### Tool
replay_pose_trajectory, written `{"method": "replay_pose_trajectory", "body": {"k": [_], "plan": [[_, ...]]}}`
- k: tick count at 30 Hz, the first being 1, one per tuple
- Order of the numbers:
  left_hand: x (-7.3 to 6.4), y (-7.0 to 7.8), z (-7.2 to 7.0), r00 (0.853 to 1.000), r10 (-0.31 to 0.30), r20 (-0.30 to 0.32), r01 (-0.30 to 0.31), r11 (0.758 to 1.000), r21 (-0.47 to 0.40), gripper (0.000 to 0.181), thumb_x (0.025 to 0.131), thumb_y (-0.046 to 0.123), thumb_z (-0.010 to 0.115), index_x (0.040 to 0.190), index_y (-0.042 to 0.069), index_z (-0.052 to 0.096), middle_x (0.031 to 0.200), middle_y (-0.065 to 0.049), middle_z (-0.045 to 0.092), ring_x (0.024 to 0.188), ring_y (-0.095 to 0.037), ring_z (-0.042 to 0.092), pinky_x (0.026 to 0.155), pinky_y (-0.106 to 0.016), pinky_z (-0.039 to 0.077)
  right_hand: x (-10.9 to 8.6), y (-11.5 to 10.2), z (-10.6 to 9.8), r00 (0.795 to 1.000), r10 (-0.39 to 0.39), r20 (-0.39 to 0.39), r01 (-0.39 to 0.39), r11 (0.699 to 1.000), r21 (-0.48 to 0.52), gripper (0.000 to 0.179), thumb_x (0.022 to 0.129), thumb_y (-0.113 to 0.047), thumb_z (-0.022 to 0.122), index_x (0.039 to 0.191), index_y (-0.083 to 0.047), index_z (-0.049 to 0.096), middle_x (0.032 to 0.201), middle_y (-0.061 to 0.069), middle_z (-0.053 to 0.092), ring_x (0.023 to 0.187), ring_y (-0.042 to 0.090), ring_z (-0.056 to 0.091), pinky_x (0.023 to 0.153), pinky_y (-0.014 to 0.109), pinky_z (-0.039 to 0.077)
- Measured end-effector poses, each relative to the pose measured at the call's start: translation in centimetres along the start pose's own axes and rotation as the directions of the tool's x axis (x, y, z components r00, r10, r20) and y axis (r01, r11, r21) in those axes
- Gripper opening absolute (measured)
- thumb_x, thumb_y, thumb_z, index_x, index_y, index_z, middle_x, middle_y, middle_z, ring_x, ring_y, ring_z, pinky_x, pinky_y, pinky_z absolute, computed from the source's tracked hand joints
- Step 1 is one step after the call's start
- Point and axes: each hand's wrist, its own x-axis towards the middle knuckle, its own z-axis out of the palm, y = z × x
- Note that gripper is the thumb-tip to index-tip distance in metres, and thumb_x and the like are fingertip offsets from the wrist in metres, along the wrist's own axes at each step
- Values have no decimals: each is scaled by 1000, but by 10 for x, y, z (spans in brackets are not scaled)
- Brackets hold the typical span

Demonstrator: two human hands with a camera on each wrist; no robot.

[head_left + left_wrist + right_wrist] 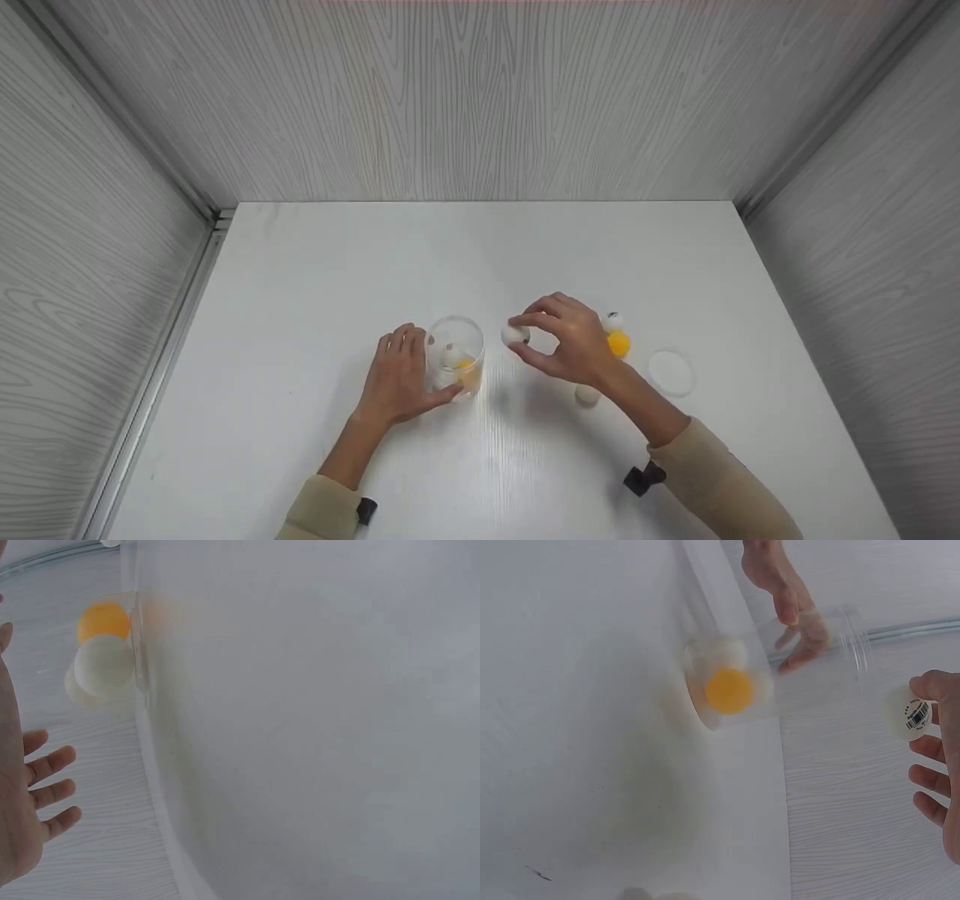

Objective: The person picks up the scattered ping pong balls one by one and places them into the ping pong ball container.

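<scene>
In the head view, my left hand grips the left side of an upright clear jar, thumb across its front. White and orange table tennis balls lie in the jar's bottom; the orange ball shows plainly through the wall in the right wrist view. To the right of the jar, my right hand pinches a white table tennis ball between thumb and fingertips. Dark barcode printing marks this ball. It is held beside the jar's open mouth, apart from the rim.
Behind my right hand, a printed white ball and an orange ball lie side by side. Another whitish ball sits below my right wrist. A round translucent lid lies further right on the white table, which panels enclose.
</scene>
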Motion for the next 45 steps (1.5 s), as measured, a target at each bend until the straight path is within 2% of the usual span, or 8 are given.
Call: {"method": "replay_pose_trajectory", "body": {"k": [7, 16, 27, 37, 45], "plan": [[0, 1, -1, 1000, 7, 1, -7, 1000, 6, 89, 78, 78, 71, 124, 4, 54, 122, -15, 63, 121, -31, 59, 103, -48, 52, 12, -4, -2, 998, -66, 18, 66, 998, -21, 27, 83, -32, 87, 107, -21, 81, 96, -1, 75, 89, 18, 69, 77, 33, 60], [0, 1, -1, 1000, 5, 10, -5, 1000, 10, 90, 78, 77, 71, 126, 3, 54, 123, -16, 64, 122, -32, 59, 104, -49, 52, 23, -9, 1, 993, -114, 39, 115, 993, -35, 27, 84, -35, 86, 107, -22, 80, 97, -1, 75, 91, 18, 70, 78, 35, 60], [0, 0, 0, 1000, 22, 1, -22, 999, 32, 88, 78, 77, 72, 123, 4, 55, 120, -16, 65, 122, -33, 60, 104, -49, 52, 32, -13, 9, 989, -141, 50, 142, 990, -14, 27, 85, -36, 86, 107, -21, 81, 97, -2, 75, 91, 17, 70, 79, 34, 61], [-1, 1, 0, 1000, 11, 15, -12, 1000, 29, 87, 78, 76, 72, 123, 4, 55, 119, -15, 64, 122, -33, 60, 105, -50, 52, 35, -14, 20, 993, -114, 32, 112, 992, 56, 28, 85, -34, 87, 108, -19, 81, 98, 0, 76, 94, 17, 71, 79, 34, 61], [0, 0, 0, 1000, 13, 15, -13, 999, 39, 90, 78, 78, 71, 124, 3, 55, 121, -16, 65, 123, -33, 60, 105, -50, 52, 37, -16, 28, 991, -128, 41, 125, 990, 59, 28, 86, -35, 86, 109, -20, 80, 99, -1, 75, 93, 17, 71, 81, 33, 61]]}}
